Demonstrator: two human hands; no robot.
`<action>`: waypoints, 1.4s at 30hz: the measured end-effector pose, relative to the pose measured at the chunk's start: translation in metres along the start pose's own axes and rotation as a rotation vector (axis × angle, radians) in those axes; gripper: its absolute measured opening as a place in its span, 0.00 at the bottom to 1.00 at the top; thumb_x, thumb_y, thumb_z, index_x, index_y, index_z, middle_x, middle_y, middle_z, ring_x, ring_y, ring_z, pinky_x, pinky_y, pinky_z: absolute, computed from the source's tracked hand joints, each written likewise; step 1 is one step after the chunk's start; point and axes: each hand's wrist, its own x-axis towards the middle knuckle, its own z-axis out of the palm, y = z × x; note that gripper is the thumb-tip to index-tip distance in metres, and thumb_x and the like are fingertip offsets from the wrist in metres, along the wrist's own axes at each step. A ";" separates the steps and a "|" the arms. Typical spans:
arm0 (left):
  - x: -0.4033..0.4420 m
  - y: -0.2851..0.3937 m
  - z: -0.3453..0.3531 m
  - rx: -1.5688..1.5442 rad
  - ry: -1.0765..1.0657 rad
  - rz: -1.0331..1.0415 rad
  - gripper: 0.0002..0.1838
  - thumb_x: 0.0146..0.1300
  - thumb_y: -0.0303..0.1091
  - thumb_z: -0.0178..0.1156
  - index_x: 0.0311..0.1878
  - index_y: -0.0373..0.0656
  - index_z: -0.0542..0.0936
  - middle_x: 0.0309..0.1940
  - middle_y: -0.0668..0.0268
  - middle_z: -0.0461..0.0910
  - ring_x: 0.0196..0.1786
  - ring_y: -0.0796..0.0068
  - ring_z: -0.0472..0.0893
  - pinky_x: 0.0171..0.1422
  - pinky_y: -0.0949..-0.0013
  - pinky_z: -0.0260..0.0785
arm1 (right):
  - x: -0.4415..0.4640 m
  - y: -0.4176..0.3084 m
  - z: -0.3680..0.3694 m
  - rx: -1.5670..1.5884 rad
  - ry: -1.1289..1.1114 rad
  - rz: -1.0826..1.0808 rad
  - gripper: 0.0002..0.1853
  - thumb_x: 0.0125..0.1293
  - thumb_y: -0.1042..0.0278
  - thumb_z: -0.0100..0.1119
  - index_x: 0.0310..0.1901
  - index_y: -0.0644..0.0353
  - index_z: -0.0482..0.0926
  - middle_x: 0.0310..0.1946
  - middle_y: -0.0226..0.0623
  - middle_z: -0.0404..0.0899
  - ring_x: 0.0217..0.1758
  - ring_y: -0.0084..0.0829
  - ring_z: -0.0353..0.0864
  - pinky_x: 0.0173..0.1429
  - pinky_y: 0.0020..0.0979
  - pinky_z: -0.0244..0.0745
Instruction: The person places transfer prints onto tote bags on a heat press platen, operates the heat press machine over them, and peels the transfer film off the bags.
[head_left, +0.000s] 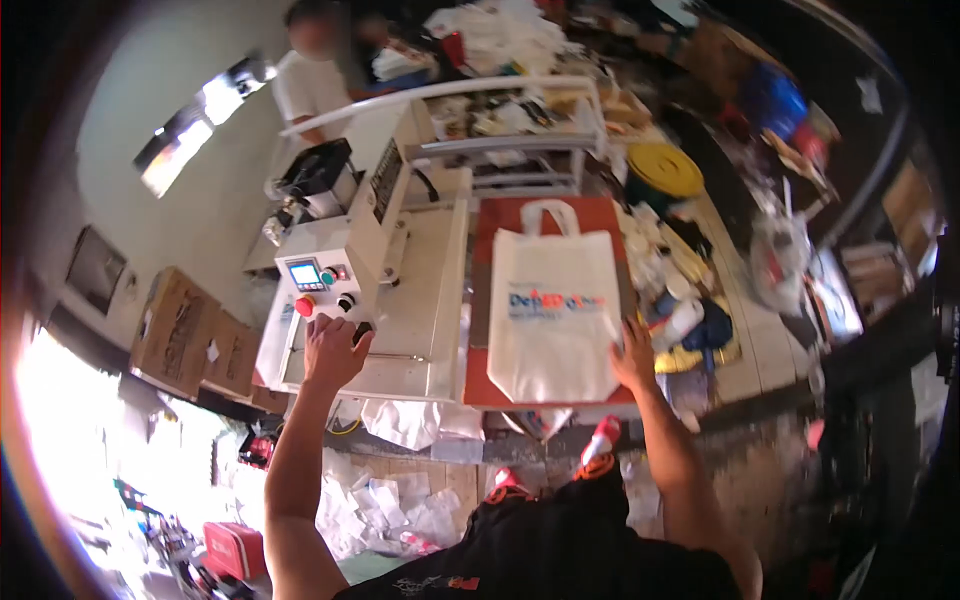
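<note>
A white heat press machine (335,255) stands on the left, with a small lit screen, a red button (304,305) and black knobs on its front panel. My left hand (336,352) is at the lower edge of that panel, fingers apart, just below the red button and beside a black knob (362,333). To the right, a white tote bag (553,350) lies flat on a reddish-brown board (484,385), its handles pointing away from me and coloured lettering across its middle. My right hand (632,357) rests at the bag's right edge with fingers stretched out.
Behind the board stands a dark bin with a yellow lid (664,170). Bottles and cloths (685,318) lie to its front. Cardboard boxes (175,330) stand at the left wall. White scraps (390,510) cover the floor. A person in a white shirt (308,90) is beyond the machine.
</note>
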 end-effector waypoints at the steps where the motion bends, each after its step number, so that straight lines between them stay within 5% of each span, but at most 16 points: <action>1: 0.004 0.011 0.008 -0.120 0.024 0.015 0.17 0.63 0.46 0.65 0.27 0.42 0.80 0.31 0.57 0.82 0.39 0.52 0.79 0.47 0.50 0.69 | 0.002 -0.003 -0.004 -0.042 -0.015 0.009 0.29 0.62 0.60 0.63 0.62 0.67 0.73 0.66 0.53 0.70 0.67 0.57 0.69 0.72 0.51 0.65; 10: 0.037 0.141 0.010 -0.386 0.013 0.109 0.17 0.65 0.48 0.62 0.33 0.42 0.77 0.28 0.54 0.82 0.33 0.49 0.84 0.42 0.49 0.74 | -0.006 0.005 -0.007 0.080 -0.035 0.170 0.34 0.67 0.56 0.61 0.68 0.70 0.67 0.70 0.56 0.66 0.70 0.58 0.68 0.72 0.48 0.66; 15: 0.053 0.205 0.012 -0.408 0.032 0.223 0.17 0.64 0.49 0.64 0.36 0.43 0.76 0.25 0.55 0.83 0.32 0.51 0.85 0.40 0.50 0.77 | -0.078 0.028 -0.082 0.141 0.007 0.300 0.36 0.68 0.56 0.62 0.71 0.69 0.63 0.67 0.59 0.69 0.70 0.57 0.68 0.73 0.48 0.65; 19: 0.064 0.251 0.017 -0.431 0.101 0.255 0.17 0.63 0.48 0.64 0.36 0.43 0.76 0.25 0.55 0.83 0.31 0.52 0.85 0.38 0.52 0.77 | -0.231 0.044 -0.129 0.037 -0.158 0.679 0.36 0.71 0.50 0.58 0.71 0.67 0.65 0.68 0.61 0.68 0.72 0.56 0.68 0.74 0.47 0.64; 21: 0.072 0.273 0.018 -0.414 0.122 0.257 0.17 0.63 0.48 0.64 0.36 0.43 0.76 0.25 0.55 0.83 0.31 0.52 0.85 0.38 0.52 0.77 | -0.363 0.091 -0.110 -0.035 -0.172 0.631 0.36 0.68 0.48 0.60 0.70 0.65 0.68 0.64 0.63 0.72 0.69 0.60 0.70 0.70 0.48 0.69; 22: 0.073 0.284 0.017 -0.387 0.126 0.264 0.16 0.63 0.48 0.64 0.36 0.43 0.76 0.25 0.55 0.83 0.31 0.52 0.85 0.37 0.52 0.77 | -0.374 0.045 -0.167 0.053 -0.517 0.990 0.39 0.72 0.45 0.55 0.74 0.67 0.60 0.70 0.65 0.64 0.72 0.62 0.65 0.74 0.49 0.64; 24: 0.076 0.302 0.014 -0.413 0.126 0.262 0.16 0.63 0.47 0.64 0.36 0.43 0.76 0.25 0.54 0.83 0.30 0.51 0.85 0.37 0.51 0.78 | -0.482 0.036 -0.176 0.022 -0.715 1.174 0.38 0.72 0.47 0.54 0.73 0.67 0.62 0.64 0.63 0.72 0.68 0.57 0.72 0.74 0.47 0.65; 25: 0.080 0.309 0.014 -0.403 0.126 0.257 0.16 0.63 0.47 0.65 0.36 0.43 0.77 0.25 0.54 0.83 0.29 0.51 0.85 0.37 0.50 0.78 | -0.585 0.042 -0.152 -0.296 -0.597 0.974 0.33 0.74 0.49 0.50 0.71 0.68 0.66 0.57 0.60 0.78 0.62 0.53 0.77 0.68 0.49 0.70; 31: 0.091 0.342 0.026 -0.286 0.063 0.219 0.20 0.66 0.52 0.60 0.38 0.42 0.77 0.25 0.54 0.83 0.30 0.51 0.86 0.38 0.50 0.79 | -0.746 -0.061 -0.203 0.132 -1.028 1.505 0.30 0.75 0.49 0.51 0.67 0.65 0.70 0.59 0.54 0.78 0.59 0.49 0.80 0.61 0.46 0.75; 37: 0.093 0.325 0.020 -0.308 0.003 0.267 0.21 0.69 0.51 0.57 0.41 0.39 0.79 0.32 0.47 0.84 0.37 0.47 0.86 0.45 0.47 0.79 | -0.715 -0.040 -0.175 0.155 -1.046 1.386 0.26 0.76 0.49 0.51 0.64 0.61 0.73 0.61 0.47 0.77 0.57 0.44 0.82 0.55 0.43 0.80; 41: 0.088 0.324 0.003 -0.327 -0.153 0.218 0.22 0.69 0.51 0.57 0.44 0.38 0.79 0.36 0.46 0.85 0.42 0.47 0.86 0.50 0.45 0.77 | -0.690 0.042 -0.121 -0.382 -1.164 0.864 0.24 0.76 0.48 0.51 0.62 0.59 0.75 0.62 0.43 0.77 0.56 0.41 0.83 0.50 0.40 0.83; 42: 0.083 0.324 0.016 -0.271 0.022 0.226 0.22 0.69 0.51 0.57 0.45 0.38 0.79 0.38 0.45 0.85 0.44 0.47 0.85 0.52 0.45 0.77 | -0.654 0.033 -0.145 -0.212 -0.927 1.093 0.25 0.76 0.48 0.50 0.63 0.59 0.74 0.61 0.44 0.78 0.54 0.42 0.84 0.50 0.41 0.83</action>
